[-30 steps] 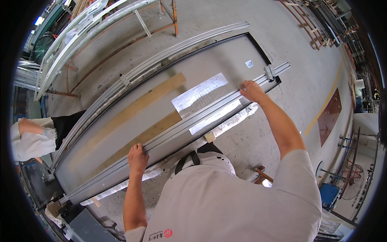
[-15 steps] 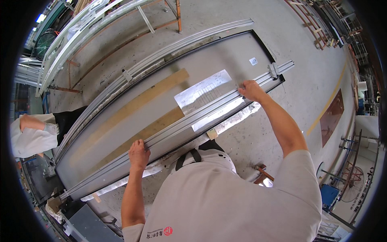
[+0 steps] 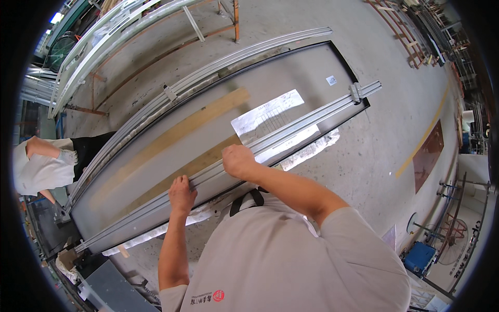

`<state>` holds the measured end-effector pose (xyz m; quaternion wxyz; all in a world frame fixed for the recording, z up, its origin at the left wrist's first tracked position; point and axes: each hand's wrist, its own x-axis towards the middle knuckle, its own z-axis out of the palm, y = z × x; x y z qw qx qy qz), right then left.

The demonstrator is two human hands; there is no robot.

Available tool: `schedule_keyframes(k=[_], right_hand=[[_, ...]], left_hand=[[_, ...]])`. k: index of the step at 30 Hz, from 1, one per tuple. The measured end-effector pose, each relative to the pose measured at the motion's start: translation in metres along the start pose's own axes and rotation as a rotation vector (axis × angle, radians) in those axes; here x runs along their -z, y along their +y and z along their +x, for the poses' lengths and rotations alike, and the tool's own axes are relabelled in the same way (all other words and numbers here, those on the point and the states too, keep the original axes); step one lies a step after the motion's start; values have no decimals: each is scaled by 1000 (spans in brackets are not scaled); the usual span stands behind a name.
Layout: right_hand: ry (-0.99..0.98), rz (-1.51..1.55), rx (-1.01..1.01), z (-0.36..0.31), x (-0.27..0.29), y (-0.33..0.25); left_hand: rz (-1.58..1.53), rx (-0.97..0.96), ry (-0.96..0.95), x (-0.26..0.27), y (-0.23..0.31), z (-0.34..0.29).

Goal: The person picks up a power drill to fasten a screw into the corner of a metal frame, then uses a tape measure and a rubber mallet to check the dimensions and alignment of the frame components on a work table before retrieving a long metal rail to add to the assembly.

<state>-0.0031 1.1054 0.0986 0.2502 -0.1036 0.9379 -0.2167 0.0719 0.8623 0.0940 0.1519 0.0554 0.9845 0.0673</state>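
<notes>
A long silver aluminium rail (image 3: 332, 107) lies along the near side of a large frosted, dark-edged panel (image 3: 306, 78). My left hand (image 3: 182, 194) rests over the rail, left of the middle, with its fingers curled round it. Farther right along the same rail, my right hand (image 3: 240, 161) is closed with the knuckles up. Its fingertips are hidden, so anything inside them cannot be made out. A written white paper sheet (image 3: 267, 112) lies on the panel beyond my right hand. A clamp-like metal bracket (image 3: 355, 93) sits across the rail near its right end.
Another aluminium rail (image 3: 249, 52) runs along the panel's far edge. A co-worker (image 3: 47, 165) stands at the panel's far left. White frames rest on an orange metal stand (image 3: 236, 23) at the back. A grey box (image 3: 117, 288) is at lower left.
My right hand has moved left along the rail, from near the right bracket to just beside my left hand. My left hand has barely moved.
</notes>
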Motion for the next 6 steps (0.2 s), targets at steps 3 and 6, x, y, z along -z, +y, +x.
schedule_keyframes(k=[3,6], right_hand=[[-20,22,9,-7,14,-2],[-35,10,-14,-10,7,-4]], left_hand=[[-8,7,-35,1,-5,1],[-27,-28,-44,-3,-10,0]])
